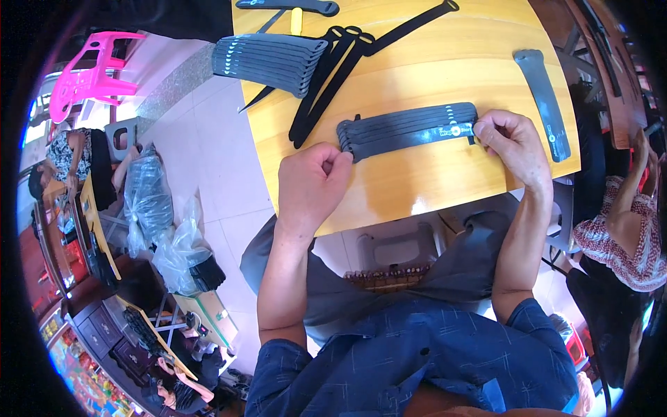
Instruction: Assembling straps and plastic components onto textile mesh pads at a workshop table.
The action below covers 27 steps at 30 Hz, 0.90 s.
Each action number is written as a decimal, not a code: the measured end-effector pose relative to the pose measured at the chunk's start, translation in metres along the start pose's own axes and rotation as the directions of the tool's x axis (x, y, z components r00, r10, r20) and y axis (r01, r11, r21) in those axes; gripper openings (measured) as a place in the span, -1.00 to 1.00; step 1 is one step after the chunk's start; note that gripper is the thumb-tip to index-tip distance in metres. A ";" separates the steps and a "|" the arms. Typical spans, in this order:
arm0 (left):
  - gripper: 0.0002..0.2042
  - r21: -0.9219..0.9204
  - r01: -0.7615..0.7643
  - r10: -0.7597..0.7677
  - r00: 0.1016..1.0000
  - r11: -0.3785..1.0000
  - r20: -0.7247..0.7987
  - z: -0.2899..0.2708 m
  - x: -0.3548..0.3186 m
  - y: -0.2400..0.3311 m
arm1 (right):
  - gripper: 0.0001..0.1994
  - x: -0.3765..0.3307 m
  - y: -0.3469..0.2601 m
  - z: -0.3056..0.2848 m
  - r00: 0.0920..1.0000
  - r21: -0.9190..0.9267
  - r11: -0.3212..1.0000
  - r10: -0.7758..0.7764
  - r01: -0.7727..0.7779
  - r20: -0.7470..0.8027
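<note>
Head view: strap stack (406,128) spans between left hand (311,184) and right hand (511,142), each grip pinching one end.

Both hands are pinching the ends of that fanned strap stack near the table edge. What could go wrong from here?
1. The fanned strap stack is pinched only at its ends by the left hand and right hand; the unsupported middle may splay further and lose alignment.
2. It lies close to the near edge of the wooden table, so a loose strap might slide off onto the lap.
3. The single strap beside the right hand could get nudged.
</note>
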<state>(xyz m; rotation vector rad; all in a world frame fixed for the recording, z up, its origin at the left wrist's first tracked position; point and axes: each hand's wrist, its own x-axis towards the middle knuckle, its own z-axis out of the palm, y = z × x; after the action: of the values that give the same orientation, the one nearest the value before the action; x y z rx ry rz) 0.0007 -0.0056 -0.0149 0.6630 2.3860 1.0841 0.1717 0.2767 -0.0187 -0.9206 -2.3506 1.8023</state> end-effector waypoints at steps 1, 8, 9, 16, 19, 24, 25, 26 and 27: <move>-0.80 -0.001 0.007 -0.007 1.000 1.000 0.003 0.000 0.000 0.000 | -0.81 0.000 0.000 0.000 1.000 -0.003 1.000 0.000 0.000 0.000; -0.81 0.036 0.009 -0.009 1.000 0.999 0.010 0.000 0.001 0.002 | -0.80 0.000 0.001 0.001 1.000 -0.016 1.000 -0.006 0.006 -0.018; -0.81 0.036 0.008 -0.008 1.000 0.999 0.010 0.000 0.001 0.002 | -0.80 0.000 0.001 0.001 1.000 -0.016 1.000 -0.006 0.006 -0.019; -0.79 0.085 0.012 -0.013 1.000 0.996 0.008 -0.001 0.001 0.005 | -0.79 0.001 0.002 0.001 0.999 -0.074 0.997 -0.028 0.025 -0.042; -0.79 0.105 0.003 -0.004 1.000 0.995 0.007 -0.001 0.001 0.003 | -0.80 0.000 0.001 0.002 0.999 -0.091 0.996 -0.026 0.022 -0.046; -0.79 0.090 0.015 -0.016 1.000 0.996 0.010 0.000 0.002 0.005 | -0.81 0.000 0.000 0.002 0.997 -0.127 0.992 -0.027 0.018 -0.070; -0.79 0.089 0.018 -0.019 1.000 0.996 0.008 0.000 0.001 0.004 | -0.81 0.000 0.000 0.003 0.997 -0.125 0.992 -0.026 0.017 -0.069; -0.79 0.088 0.022 -0.022 1.000 0.996 0.005 0.000 0.001 0.004 | -0.81 0.001 0.000 0.003 0.997 -0.123 0.992 -0.025 0.017 -0.068; -0.79 0.090 0.021 -0.022 1.000 0.996 0.004 0.000 0.001 0.004 | -0.81 0.001 0.001 0.004 0.997 -0.121 0.992 -0.026 0.018 -0.067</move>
<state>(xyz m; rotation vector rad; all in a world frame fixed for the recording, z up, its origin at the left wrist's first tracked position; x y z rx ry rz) 0.0006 -0.0028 -0.0118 0.6676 2.4436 0.9702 0.1701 0.2740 -0.0206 -0.9497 -2.4397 1.6088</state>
